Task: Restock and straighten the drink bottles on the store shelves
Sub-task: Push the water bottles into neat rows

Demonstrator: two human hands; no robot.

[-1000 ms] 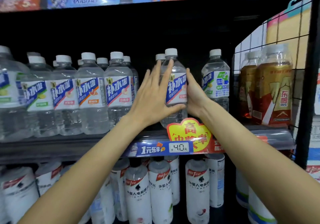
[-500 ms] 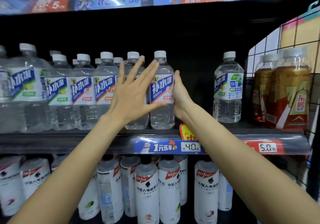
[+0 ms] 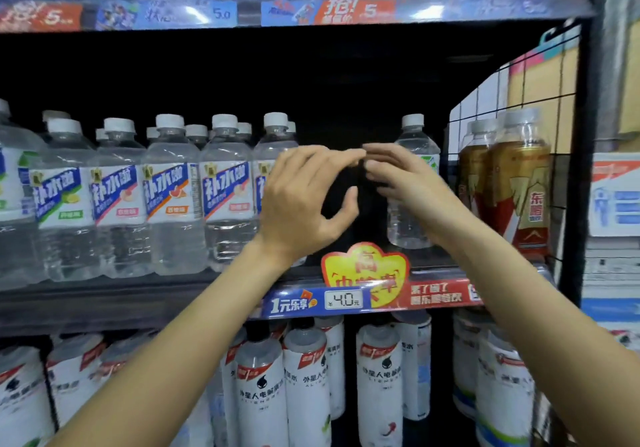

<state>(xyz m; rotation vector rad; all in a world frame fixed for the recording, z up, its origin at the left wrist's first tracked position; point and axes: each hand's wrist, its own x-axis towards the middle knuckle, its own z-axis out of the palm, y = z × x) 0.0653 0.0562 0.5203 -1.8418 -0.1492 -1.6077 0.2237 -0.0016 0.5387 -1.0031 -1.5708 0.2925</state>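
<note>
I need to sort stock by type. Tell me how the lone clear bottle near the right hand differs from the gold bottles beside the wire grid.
The lone clear plastic bottle holds colourless liquid; the gold-and-red wrapped bottles show amber liquid. The clear one stands alone with a gap on its left; the gold ones stand packed together against the black wire grid. Both have pale caps and stand upright on the same shelf.

just one head cam here, close up and facing the middle shelf [image 3: 104, 303] straight on, tilted slightly down. The shelf above it clips the top edge, the bottle row below it fills the bottom.
</note>
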